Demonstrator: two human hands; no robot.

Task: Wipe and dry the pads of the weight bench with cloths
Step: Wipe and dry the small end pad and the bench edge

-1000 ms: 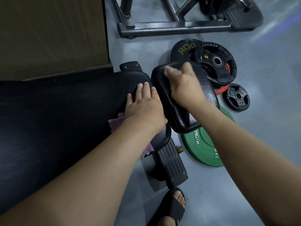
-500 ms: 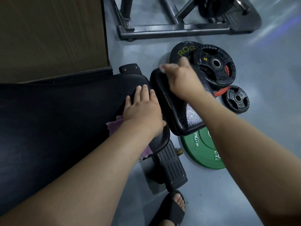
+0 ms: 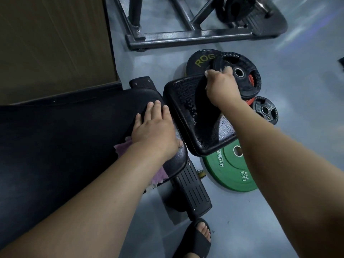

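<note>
Edges: right hand (image 3: 221, 86) at the seat pad's (image 3: 186, 101) far rim, fingers curled on a pale cloth (image 3: 206, 72), weight plates (image 3: 249, 90) just beyond; bare grey floor (image 3: 307, 81) to the right | Pads: seat pad wet, beaded; left hand (image 3: 155, 131) flat, pressing purple cloth (image 3: 122, 146) onto back pad (image 3: 74, 136) | Hidden: pale cloth mostly covered.
</note>
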